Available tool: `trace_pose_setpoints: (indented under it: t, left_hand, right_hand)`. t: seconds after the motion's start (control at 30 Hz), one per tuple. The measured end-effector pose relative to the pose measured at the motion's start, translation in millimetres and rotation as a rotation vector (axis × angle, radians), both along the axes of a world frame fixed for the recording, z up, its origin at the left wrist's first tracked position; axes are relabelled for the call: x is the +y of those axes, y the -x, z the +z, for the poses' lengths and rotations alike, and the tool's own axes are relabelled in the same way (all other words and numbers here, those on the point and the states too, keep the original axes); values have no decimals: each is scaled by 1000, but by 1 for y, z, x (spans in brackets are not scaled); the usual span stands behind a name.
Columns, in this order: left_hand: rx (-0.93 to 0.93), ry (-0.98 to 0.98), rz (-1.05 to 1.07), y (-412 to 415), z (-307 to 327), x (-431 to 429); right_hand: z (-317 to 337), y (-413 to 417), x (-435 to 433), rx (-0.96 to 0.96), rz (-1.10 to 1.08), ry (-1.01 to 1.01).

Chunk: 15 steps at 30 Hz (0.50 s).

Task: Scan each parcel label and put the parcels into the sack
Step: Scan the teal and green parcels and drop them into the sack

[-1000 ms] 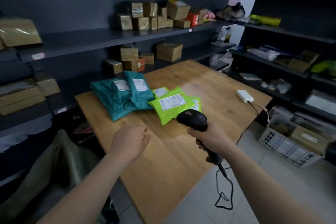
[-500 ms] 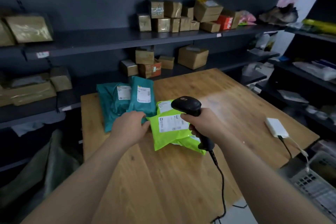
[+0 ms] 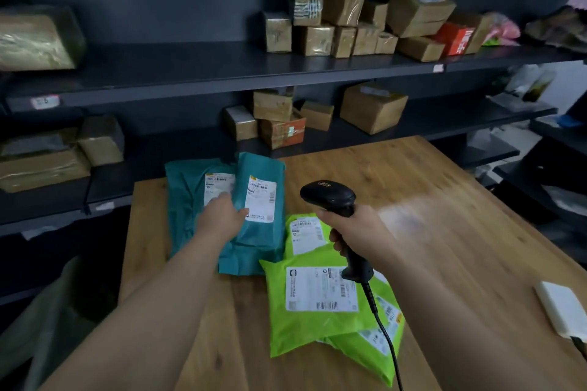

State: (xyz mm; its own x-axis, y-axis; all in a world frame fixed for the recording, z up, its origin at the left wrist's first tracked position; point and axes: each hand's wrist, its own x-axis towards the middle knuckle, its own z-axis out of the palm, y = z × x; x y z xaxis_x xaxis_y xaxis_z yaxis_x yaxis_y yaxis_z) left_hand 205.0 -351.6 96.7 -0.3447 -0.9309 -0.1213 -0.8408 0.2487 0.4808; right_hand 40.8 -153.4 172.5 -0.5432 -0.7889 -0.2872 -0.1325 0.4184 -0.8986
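Two teal parcels lie at the wooden table's (image 3: 428,187) back left; the upper one (image 3: 263,232) overlaps the lower one (image 3: 187,197). My left hand (image 3: 222,216) rests on them, fingers at the upper parcel's left edge, thumb on its top. Nearer me lie three lime-green parcels: a front one (image 3: 317,320) label up, one (image 3: 305,232) behind it and one (image 3: 378,340) beneath it. My right hand (image 3: 355,228) grips a black corded barcode scanner (image 3: 330,197) above them, its head pointing toward the teal parcels. A grey-green sack (image 3: 47,311) hangs off the table's left side.
Dark shelves behind the table hold several brown cardboard boxes (image 3: 371,108) and a red box (image 3: 454,38). A white adapter box (image 3: 562,308) sits at the table's right edge. The scanner cable (image 3: 384,333) trails across the green parcels toward me.
My left hand moved forward from the green parcel's corner onto the teal parcels. The scanner in my right hand rose and swung toward the teal parcels. The view came closer.
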Motion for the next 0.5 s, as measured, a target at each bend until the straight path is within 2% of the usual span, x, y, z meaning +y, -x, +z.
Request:
trace_pose_setpoints:
  t: [0.27, 0.5]
  left_hand:
    - [77, -167, 95, 23, -33, -23]
    - [433, -41, 248, -18, 9, 8]
  right_hand:
    - [-30, 24, -20, -66, 51, -14]
    - [-22, 29, -24, -172, 109, 46]
